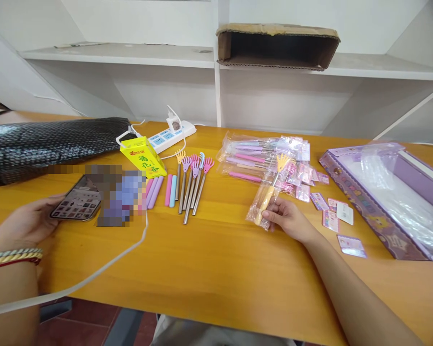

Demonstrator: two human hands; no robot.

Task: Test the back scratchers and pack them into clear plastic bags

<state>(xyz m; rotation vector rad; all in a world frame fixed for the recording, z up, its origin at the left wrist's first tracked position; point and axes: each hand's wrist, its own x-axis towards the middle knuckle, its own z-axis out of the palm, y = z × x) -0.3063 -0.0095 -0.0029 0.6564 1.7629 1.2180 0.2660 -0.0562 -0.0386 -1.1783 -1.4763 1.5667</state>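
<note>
My left hand (27, 218) is closed on a smartphone (75, 204), whose screen is lit; a pixelated patch hides the area right of it. In my right hand (286, 218) is a yellow back scratcher (270, 194) inside a see-through bag, gripped near the handle's end with its claw pointing away from me. Behind it lies a pile of bagged back scratchers (245, 158) in pink, purple and blue. Between my hands, several metal rods with coloured claw heads (193, 182) lie side by side. Loose coloured handle tubes (171, 190) rest to their left.
A yellow tea box (144, 156) stands before a white power strip (171, 136). Small printed cards (351, 246) lie near an open purple display box (378, 211) at right. Black bubble wrap (54, 142) sits at left. A white cable (104, 274) crosses the table's front left. A cardboard box (277, 31) is on the shelf.
</note>
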